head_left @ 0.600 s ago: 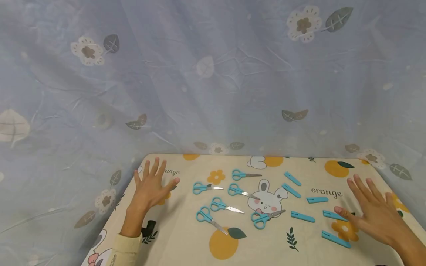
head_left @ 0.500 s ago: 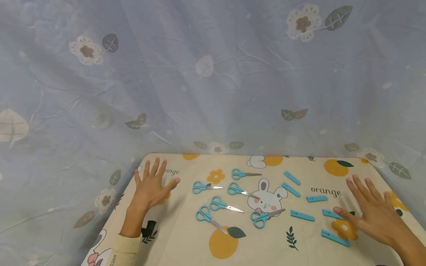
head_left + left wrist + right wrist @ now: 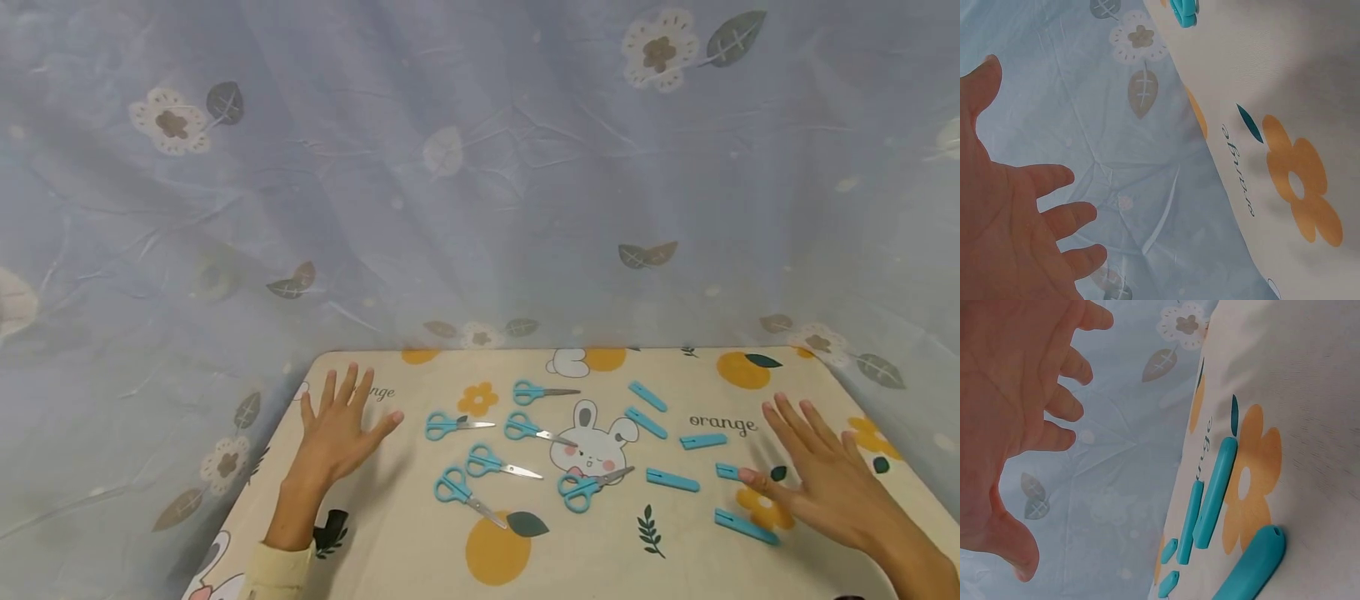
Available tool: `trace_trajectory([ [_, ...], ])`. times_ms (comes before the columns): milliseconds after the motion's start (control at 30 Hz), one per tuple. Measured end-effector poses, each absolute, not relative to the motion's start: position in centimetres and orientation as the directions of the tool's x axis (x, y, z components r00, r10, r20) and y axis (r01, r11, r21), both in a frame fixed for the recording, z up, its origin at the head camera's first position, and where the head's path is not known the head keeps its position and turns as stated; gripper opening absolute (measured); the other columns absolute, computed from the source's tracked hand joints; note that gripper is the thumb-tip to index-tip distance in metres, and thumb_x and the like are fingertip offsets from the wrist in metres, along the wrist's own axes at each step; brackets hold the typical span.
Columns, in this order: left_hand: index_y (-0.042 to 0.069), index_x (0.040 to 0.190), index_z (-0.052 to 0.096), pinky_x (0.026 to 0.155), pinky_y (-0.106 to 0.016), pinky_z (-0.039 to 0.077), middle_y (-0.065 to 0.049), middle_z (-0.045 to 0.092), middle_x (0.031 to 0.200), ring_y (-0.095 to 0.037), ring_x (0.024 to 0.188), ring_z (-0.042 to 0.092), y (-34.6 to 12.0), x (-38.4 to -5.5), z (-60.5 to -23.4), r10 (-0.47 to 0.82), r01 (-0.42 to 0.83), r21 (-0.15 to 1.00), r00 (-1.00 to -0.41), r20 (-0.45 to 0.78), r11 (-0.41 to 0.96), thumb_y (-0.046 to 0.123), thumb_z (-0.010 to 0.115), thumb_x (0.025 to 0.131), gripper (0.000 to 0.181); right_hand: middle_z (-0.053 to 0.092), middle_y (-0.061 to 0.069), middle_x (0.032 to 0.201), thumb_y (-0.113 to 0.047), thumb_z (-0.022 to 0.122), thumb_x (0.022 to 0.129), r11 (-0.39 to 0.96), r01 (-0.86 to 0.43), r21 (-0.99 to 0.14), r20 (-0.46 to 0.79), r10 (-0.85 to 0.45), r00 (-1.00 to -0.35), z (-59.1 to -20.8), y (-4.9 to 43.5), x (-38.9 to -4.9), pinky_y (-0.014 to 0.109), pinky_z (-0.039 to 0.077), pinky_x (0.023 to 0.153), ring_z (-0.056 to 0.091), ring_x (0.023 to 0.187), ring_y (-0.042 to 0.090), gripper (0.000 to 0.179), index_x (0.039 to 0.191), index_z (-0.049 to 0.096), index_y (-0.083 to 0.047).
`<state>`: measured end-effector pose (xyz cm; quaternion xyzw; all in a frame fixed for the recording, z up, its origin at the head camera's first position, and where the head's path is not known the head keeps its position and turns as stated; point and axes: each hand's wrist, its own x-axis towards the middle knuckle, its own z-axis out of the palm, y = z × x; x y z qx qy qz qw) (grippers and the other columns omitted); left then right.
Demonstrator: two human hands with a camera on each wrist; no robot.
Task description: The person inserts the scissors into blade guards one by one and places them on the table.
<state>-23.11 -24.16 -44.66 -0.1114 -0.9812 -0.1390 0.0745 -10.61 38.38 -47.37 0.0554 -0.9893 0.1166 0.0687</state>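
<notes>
Blue scissors (image 3: 502, 466) and caps (image 3: 672, 480) untouched, left grip (image 3: 339, 435) and right grip (image 3: 828, 487) spread near counter (image 3: 585, 567) edges, you seem poised: reach.

Scissors (image 3: 537, 432) left of caps (image 3: 672, 480), on tabletop (image 3: 405, 542).

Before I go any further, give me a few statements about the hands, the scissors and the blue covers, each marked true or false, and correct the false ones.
1. Six pairs of blue-handled scissors lie on the table. True.
2. The left hand grips a pair of scissors. False: its fingers are spread and it holds nothing.
3. The right hand is nearer the blue blade covers than the scissors. True.
4. Every pair has its blades covered. False: all six show bare blades.
5. In the head view, the right hand partly hides one cover. True.
6. The tablecloth is plain. False: it has printed flowers, oranges and rabbits.
</notes>
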Motion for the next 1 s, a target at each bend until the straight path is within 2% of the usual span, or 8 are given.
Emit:
trace_trajectory([
  [333, 0.021, 0.161, 0.016, 0.111, -0.075, -0.009, -0.008, 0.007, 0.167, -0.039, 0.153, -0.005, -24.0, -22.3, -44.8, 0.208, 0.246, 0.255, -0.964, 0.166, 0.935, 0.080, 0.040, 0.089, 0.096, -0.011, 0.016, 0.166, -0.057, 0.056, 0.095, 0.955, -0.106, -0.277, 0.071, -0.090, -0.993, -47.8, 37.8, -10.3, 0.071, -0.025, 0.103, -0.022, 0.148, 0.042, 0.099, 0.160, -0.005, -0.014],
  [600, 0.021, 0.160, 0.020, 0.112, -0.075, -0.007, -0.009, 0.009, 0.167, -0.040, 0.153, -0.003, -23.3, -21.8, -44.9, 0.241, 0.277, 0.249, -0.956, 0.164, 0.928, 0.075, 0.045, 0.091, 0.091, -0.011, 0.012, 0.167, -0.054, 0.060, 0.095, 0.922, -0.126, -0.366, 0.036, -0.121, -0.992, -48.4, 37.4, -10.0, 0.074, -0.019, 0.105, -0.020, 0.150, 0.039, 0.099, 0.161, 0.000, -0.013],
  [800, 0.020, 0.159, 0.025, 0.112, -0.075, -0.005, -0.010, 0.014, 0.166, -0.040, 0.153, 0.001, -22.7, -21.6, -45.3, 0.271, 0.310, 0.243, -0.946, 0.181, 0.919, 0.077, 0.046, 0.089, 0.092, -0.007, 0.009, 0.168, -0.053, 0.060, 0.095, 0.912, -0.155, -0.380, 0.039, -0.152, -0.988, -48.7, 36.9, -9.8, 0.072, -0.017, 0.109, -0.015, 0.152, 0.036, 0.095, 0.161, 0.001, -0.016],
  [867, 0.019, 0.158, 0.027, 0.112, -0.075, -0.003, -0.011, 0.016, 0.166, -0.040, 0.153, 0.003, -22.6, -21.4, -45.4, 0.279, 0.320, 0.241, -0.941, 0.189, 0.916, 0.078, 0.045, 0.089, 0.093, -0.001, 0.010, 0.168, -0.050, 0.063, 0.095, 0.902, -0.178, -0.394, 0.058, -0.168, -0.984, -48.8, 36.9, -9.7, 0.074, -0.009, 0.111, -0.005, 0.153, 0.041, 0.094, 0.161, 0.006, -0.016],
  [1000, 0.017, 0.158, 0.030, 0.114, -0.074, -0.001, -0.011, 0.020, 0.165, -0.040, 0.153, 0.005, -22.2, -21.1, -45.8, 0.299, 0.341, 0.238, -0.934, 0.196, 0.909, 0.078, 0.046, 0.088, 0.093, 0.013, 0.017, 0.165, -0.052, 0.068, 0.090, 0.900, -0.181, -0.397, 0.057, -0.172, -0.983, -48.8, 36.6, -9.5, 0.076, 0.020, 0.106, 0.017, 0.147, 0.049, 0.096, 0.161, 0.014, -0.017],
])
